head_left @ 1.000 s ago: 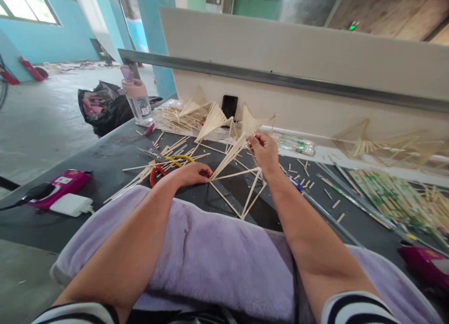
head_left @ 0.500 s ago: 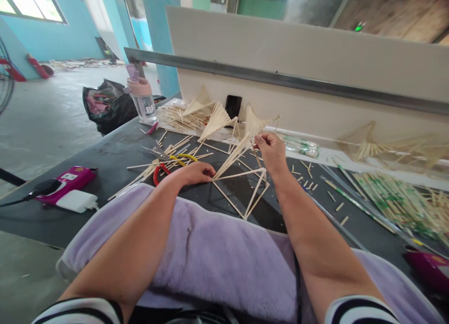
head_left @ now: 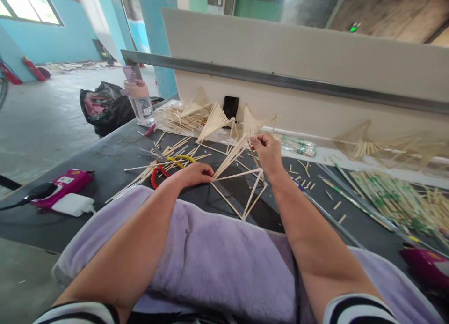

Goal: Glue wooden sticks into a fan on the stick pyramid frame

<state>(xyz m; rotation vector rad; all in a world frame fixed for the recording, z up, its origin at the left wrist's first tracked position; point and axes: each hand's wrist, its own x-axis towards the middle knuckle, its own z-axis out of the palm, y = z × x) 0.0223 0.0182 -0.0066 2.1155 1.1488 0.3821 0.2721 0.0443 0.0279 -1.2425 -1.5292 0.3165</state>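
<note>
A frame of thin wooden sticks (head_left: 228, 201) stands on the dark table in front of me, with a fan of sticks (head_left: 232, 156) rising from its left corner. My left hand (head_left: 199, 175) pinches that corner, thumb and forefinger together. At the fan's upper end my right hand (head_left: 267, 150) is closed, its fingertips on a stick end. Just left of my left hand lie scissors (head_left: 163, 159) with red and yellow handles, on loose sticks (head_left: 135, 181). Behind the frame stand finished-looking stick fans (head_left: 213, 122).
A lilac cloth (head_left: 217, 263) covers the table's near edge. At left are a magenta power strip (head_left: 72, 181), a white charger (head_left: 75, 204) and a bottle (head_left: 140, 101). A phone (head_left: 231, 107) leans at the back. Wrapped stick packs (head_left: 382, 193) and clear tubes (head_left: 329, 216) lie right.
The view has shifted slightly, moving everything a little to the left. Both hands keep their hold at nearly the same places on the sticks.
</note>
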